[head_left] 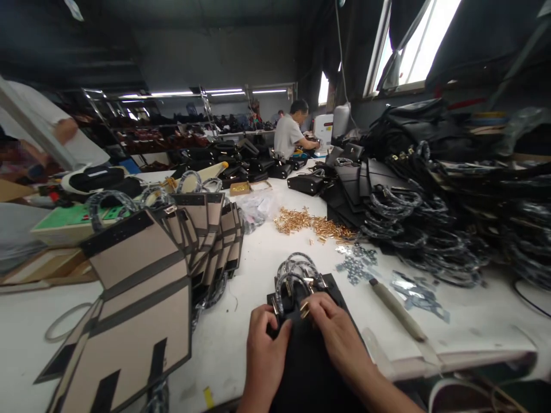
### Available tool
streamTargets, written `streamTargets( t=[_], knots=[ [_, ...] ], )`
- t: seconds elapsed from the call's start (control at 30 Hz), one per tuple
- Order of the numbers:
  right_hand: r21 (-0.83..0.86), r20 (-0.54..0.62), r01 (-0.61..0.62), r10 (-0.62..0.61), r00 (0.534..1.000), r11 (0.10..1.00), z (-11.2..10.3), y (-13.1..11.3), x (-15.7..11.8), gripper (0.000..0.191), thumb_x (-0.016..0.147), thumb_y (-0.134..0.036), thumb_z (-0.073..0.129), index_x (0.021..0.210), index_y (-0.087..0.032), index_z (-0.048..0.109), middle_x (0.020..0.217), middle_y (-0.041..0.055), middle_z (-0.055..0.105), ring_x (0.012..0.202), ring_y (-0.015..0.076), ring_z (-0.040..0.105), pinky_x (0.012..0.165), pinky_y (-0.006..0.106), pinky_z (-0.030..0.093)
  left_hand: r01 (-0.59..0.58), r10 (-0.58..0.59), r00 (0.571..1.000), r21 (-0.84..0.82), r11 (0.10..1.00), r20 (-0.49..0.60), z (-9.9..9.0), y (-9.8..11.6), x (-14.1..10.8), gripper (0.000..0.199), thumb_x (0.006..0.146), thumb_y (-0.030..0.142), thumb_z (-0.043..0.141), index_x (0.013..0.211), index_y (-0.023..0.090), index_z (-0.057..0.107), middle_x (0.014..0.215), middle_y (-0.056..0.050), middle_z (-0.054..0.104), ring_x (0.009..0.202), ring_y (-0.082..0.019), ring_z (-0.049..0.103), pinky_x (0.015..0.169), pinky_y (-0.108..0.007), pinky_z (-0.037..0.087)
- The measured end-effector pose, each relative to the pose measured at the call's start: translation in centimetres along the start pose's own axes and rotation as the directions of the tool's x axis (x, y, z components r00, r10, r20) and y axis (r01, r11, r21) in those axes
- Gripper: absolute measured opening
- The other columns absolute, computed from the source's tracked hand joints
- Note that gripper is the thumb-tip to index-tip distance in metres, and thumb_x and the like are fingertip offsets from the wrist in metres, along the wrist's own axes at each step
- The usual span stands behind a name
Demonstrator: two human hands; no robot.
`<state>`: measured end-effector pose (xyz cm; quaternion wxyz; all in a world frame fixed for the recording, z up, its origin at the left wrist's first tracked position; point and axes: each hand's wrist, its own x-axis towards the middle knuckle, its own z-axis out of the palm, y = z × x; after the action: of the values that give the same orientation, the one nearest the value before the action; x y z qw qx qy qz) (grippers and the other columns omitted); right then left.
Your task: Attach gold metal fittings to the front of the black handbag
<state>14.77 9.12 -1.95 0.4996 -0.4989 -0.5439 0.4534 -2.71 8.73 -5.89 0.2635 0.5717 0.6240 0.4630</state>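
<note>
A black bag panel (301, 350) lies in front of me on the table, with looped handles (297, 267) in clear plastic wrap at its far end. My left hand (266, 344) is at its left edge, fingers curled and thumb on the panel, beside a gold fitting at the foot of a handle. In my right hand (329, 318), thumb and fingers pinch small gold metal fittings (305, 310) just over the panel. More black panels lie beneath this one.
Loose gold fittings (295, 221) and small silver plates (357, 263) lie beyond the panel. A grey-green tool handle (398, 310) rests at right. Stacked beige-lined bag panels (142, 310) stand at left; black panels with wrapped handles (391, 212) pile up at right. A co-worker (289, 135) sits farther back.
</note>
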Motion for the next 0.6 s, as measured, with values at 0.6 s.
streamTargets(
  t=[0.6],
  knots=[
    [-0.623,0.228,0.160,-0.018,0.973,0.766,-1.3,0.6,-2.3,0.009,0.087,-0.022,0.064,0.079,-0.024,0.064,0.070,-0.0019,0.069,0.065,0.0169,0.066,0.061,0.025,0.040,0.064,-0.060,0.995,-0.052,0.997,0.078,-2.0,1.5,-2.5,0.020,0.077,0.035,0.073,0.075,0.023,0.056,0.098,-0.005,0.063,0.099,-0.027,0.059,0.093,-0.040,0.046]
  ],
)
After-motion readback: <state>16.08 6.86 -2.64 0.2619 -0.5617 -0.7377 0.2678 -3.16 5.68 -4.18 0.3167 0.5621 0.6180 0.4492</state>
